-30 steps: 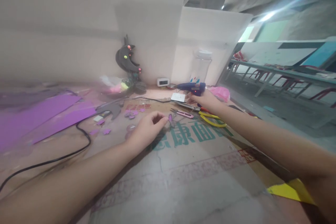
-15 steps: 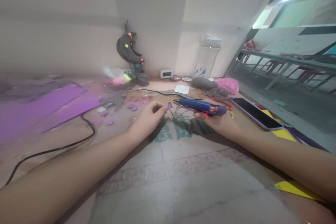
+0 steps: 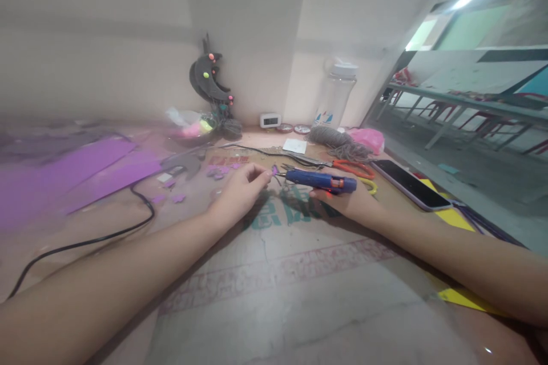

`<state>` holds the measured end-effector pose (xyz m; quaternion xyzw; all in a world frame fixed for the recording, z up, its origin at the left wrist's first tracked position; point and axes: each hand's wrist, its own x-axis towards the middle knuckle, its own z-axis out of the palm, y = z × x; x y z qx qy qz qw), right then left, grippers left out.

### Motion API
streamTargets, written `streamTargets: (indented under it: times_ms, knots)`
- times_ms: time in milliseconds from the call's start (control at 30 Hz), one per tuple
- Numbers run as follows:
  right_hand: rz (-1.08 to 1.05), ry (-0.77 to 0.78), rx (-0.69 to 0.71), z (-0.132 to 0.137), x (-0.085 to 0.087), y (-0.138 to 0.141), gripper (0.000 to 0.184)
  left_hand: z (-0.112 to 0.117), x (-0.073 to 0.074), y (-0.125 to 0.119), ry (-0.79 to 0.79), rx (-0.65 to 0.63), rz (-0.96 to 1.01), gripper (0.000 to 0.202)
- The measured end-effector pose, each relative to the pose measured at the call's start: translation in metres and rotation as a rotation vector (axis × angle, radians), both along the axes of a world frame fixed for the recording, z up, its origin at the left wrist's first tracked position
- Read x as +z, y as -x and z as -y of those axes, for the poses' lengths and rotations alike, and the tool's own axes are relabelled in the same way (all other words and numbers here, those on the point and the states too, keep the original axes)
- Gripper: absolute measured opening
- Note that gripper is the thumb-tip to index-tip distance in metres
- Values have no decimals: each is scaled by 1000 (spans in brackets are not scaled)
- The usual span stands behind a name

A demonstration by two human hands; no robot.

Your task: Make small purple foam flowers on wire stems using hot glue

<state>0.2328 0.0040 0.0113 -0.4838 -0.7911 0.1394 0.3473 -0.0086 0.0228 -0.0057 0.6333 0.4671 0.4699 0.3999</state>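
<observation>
Between thumb and fingertips, my left hand (image 3: pixel 244 188) pinches a small purple cut-out piece (image 3: pixel 274 170), with a thin dark strand hanging below it. My right hand (image 3: pixel 342 197) is wrapped round a blue glue gun (image 3: pixel 319 179) held sideways, its metal nozzle pointing left. The nozzle tip is at the purple piece; whether it touches cannot be made out. A small red light glows under the gun's body. Beyond the gun lie orange-handled scissors (image 3: pixel 353 169), and a yellow handle (image 3: pixel 369 185) shows partly behind my right hand.
Purple sheets (image 3: pixel 107 168) and several small purple cut-outs (image 3: pixel 220 171) lie left, near a black cable (image 3: pixel 149 214). Grey yarn (image 3: pixel 334 141), a bottle (image 3: pixel 336 94), a small digital clock (image 3: pixel 270 121) and a dark crescent ornament (image 3: pixel 209 80) are at the back. A phone (image 3: pixel 411 183) lies right.
The glue gun in my right hand has moved left and slightly down, bringing its nozzle to the purple piece. The orange scissors show more fully. My left hand stays almost still.
</observation>
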Motion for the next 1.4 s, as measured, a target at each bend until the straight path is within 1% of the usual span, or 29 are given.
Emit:
streamTargets:
  times_ms: [133,433,1100,1400]
  knots:
    - [-6,32,58,1,0,0,17,1,3,-1,6,-15,15,22]
    - [-26,21,89,1,-1,2,16,3,4,-1,10,-11,34,20]
    - [2,-2,40,3,2,3,17,2,2,-1,5,-7,39,19]
    - [27,46,36,3,2,-2,23,3,4,-1,15,-11,34,22]
